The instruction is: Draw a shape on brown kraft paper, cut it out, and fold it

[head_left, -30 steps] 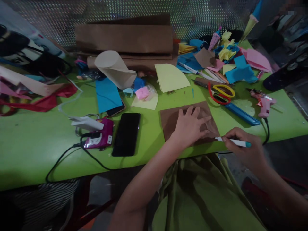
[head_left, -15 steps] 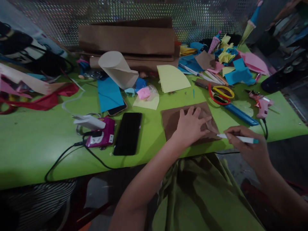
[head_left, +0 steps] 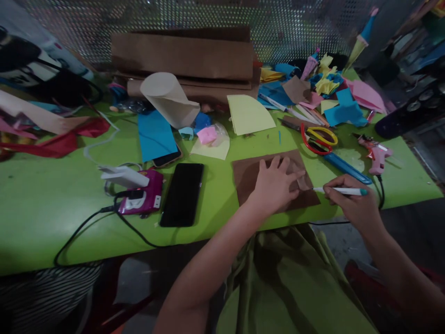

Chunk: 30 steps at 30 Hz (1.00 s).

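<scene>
A square of brown paper (head_left: 248, 178) lies near the front edge of the green table (head_left: 215, 204). My left hand (head_left: 274, 183) presses flat on it with fingers spread, over a small see-through piece (head_left: 303, 181) that is partly hidden by the fingers. In my right hand (head_left: 351, 202) is a white marker (head_left: 346, 190) with a green end, held in a writing grip. Its tip points left and meets the edge of the see-through piece, at the paper's right side.
Scissors (head_left: 318, 141), a blue utility knife (head_left: 349, 168) and a pink glue gun (head_left: 377, 155) lie to the right. A black phone (head_left: 182, 195) and a purple power adapter (head_left: 148, 192) with cables lie left. Behind are coloured paper scraps (head_left: 344, 109) and folded brown paper (head_left: 184, 58).
My right hand has moved slightly up with the marker, whose tip has shifted up along the see-through piece. My left hand stays flat on the brown paper.
</scene>
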Each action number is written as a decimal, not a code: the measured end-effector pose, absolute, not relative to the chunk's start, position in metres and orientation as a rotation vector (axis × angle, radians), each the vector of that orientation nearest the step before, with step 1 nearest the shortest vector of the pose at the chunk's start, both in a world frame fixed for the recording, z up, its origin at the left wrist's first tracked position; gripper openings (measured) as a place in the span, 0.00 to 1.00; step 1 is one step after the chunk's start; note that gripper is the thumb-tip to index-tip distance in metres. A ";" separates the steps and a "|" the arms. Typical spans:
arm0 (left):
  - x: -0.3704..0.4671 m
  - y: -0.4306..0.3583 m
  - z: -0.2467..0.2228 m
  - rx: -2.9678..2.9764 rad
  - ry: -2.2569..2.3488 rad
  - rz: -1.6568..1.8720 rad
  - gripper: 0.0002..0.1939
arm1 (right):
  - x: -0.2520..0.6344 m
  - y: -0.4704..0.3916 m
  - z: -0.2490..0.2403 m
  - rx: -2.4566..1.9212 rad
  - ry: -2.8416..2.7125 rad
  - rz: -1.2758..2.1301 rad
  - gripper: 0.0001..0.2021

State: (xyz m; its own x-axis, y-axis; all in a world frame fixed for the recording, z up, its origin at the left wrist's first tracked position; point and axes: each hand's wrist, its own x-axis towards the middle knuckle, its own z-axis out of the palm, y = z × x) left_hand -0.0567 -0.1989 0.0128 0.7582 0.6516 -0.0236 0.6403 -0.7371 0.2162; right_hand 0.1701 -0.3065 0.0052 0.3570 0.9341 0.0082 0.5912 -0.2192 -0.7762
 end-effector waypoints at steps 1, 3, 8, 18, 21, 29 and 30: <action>-0.057 -0.199 0.013 2.744 1.022 0.075 0.29 | 0.169 -0.307 0.005 -1.920 -1.331 0.623 0.11; -0.057 -0.199 0.012 2.746 1.024 0.076 0.29 | 0.168 -0.307 0.006 -1.913 -1.337 0.627 0.12; -0.057 -0.199 0.009 2.755 1.024 0.098 0.28 | 0.164 -0.311 0.006 -1.898 -1.350 0.632 0.11; -0.057 -0.199 0.009 2.759 1.022 0.102 0.29 | 0.152 -0.321 0.009 -1.881 -1.388 0.617 0.10; -0.057 -0.199 0.008 2.759 1.023 0.103 0.29 | 0.151 -0.326 0.009 -1.880 -1.383 0.630 0.10; -0.056 -0.199 0.006 2.761 1.040 0.104 0.29 | 0.145 -0.336 0.004 -1.877 -1.416 0.664 0.10; -0.056 -0.199 0.006 2.760 1.038 0.103 0.29 | 0.143 -0.337 0.004 -1.878 -1.418 0.667 0.10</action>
